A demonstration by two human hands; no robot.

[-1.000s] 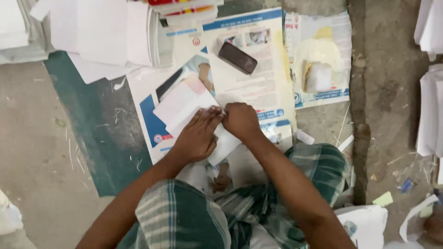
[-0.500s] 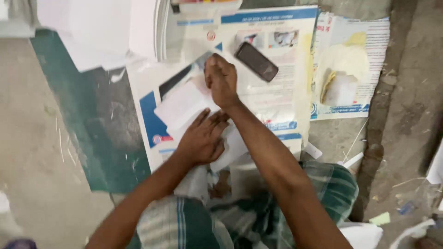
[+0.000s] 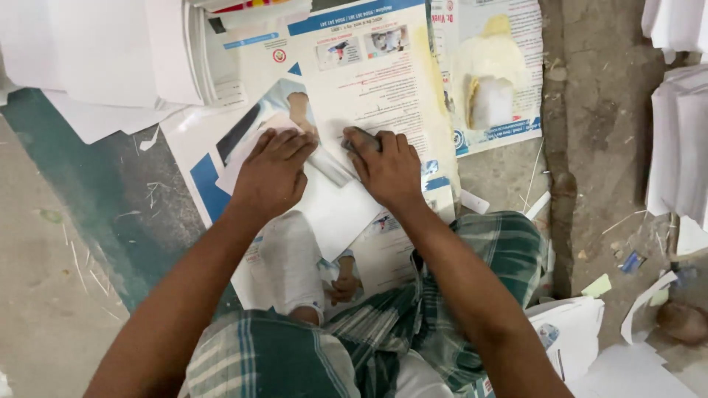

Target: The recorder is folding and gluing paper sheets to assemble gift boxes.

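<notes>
Your right hand [image 3: 387, 166] covers most of a small dark object [image 3: 359, 141]; can't tell what it is. Paper stack [image 3: 110, 51] top left is cut off by the frame. White sheet [image 3: 335, 206] lies on the poster [image 3: 369, 74] in front of your knees, partly under both hands. Bare floor [image 3: 44, 295] open to your left; more paper piles [image 3: 675, 140] crowd the right. Left hand [image 3: 269, 177] presses flat on the sheet, fingers spread. Right hand curls over the dark object, pinning it at the sheet's top edge.
</notes>
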